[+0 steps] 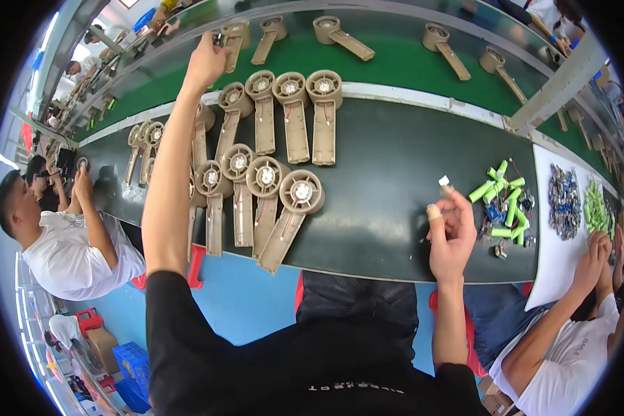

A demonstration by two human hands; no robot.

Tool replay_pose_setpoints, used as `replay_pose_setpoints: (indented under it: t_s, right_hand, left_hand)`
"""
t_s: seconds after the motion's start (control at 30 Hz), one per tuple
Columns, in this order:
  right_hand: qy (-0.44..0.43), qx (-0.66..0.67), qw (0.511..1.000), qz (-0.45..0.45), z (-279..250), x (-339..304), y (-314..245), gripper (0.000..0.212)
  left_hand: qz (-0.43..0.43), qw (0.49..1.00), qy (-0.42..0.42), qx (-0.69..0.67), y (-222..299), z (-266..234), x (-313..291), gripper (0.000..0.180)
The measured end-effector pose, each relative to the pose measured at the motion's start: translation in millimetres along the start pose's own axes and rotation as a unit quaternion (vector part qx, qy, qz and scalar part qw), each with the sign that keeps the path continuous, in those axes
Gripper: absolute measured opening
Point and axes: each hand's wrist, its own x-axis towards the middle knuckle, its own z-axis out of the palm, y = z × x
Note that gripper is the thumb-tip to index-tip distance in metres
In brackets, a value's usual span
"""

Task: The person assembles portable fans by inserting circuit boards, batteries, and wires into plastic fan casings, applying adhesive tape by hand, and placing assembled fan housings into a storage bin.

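Observation:
My left hand (206,62) is stretched out to the green belt at the far left. Its fingers are closed at the rim of a beige handheld-fan housing (234,43), partly hiding it; a small dark spot shows between the fingertips. Nearer, several like housings (303,192) lie in two rows on the dark table, round heads away from me, red wires in their open handles. My right hand (453,236) hovers over the table, thumb and index finger apart, other fingers curled, with nothing visible in the grasp. A small white piece (444,181) shows at the index fingertip, and a pale cover wraps the thumb tip.
Green battery cells with wired boards (506,204) lie in a pile right of my right hand. Beyond, a white sheet (541,256) carries more blue parts and green cells. More housings (343,38) sit on the belt (388,69). A metal post (561,83) stands far right. Co-workers sit on both sides.

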Motion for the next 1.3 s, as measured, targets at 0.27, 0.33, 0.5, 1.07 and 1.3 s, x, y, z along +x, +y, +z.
replay_pose_setpoints:
  t_s: [0.27, 0.33, 0.5, 1.07, 1.3]
  right_hand:
    - [-0.023, -0.028, 0.999, 0.024, 1.0, 0.3, 5.8, 0.038]
    - [-0.033, -0.044, 0.998, 0.023, -1.8, 0.0, 4.0, 0.039]
    - [-0.030, -0.055, 0.998, 0.015, 0.4, 3.2, -3.7, 0.035]
    - [0.057, -0.353, 0.934, 0.013, -134.3, 32.7, -26.0, 0.015]
    - [0.062, -0.441, 0.895, -0.019, -107.9, 20.9, -17.2, 0.022]
  left_hand:
    - [0.027, 0.999, -0.020, 0.005, -135.1, 74.1, 56.3, 0.049]
    - [0.080, 0.935, 0.116, 0.325, -112.4, 82.1, 51.3, 0.051]
    - [0.102, 0.984, -0.057, 0.136, -34.5, 91.1, 66.2, 0.062]
    - [0.208, 0.970, -0.128, 0.003, 193.6, -58.8, -209.7, 0.048]
    - [0.046, 0.971, -0.208, -0.106, 247.9, 1.8, -316.3, 0.056]
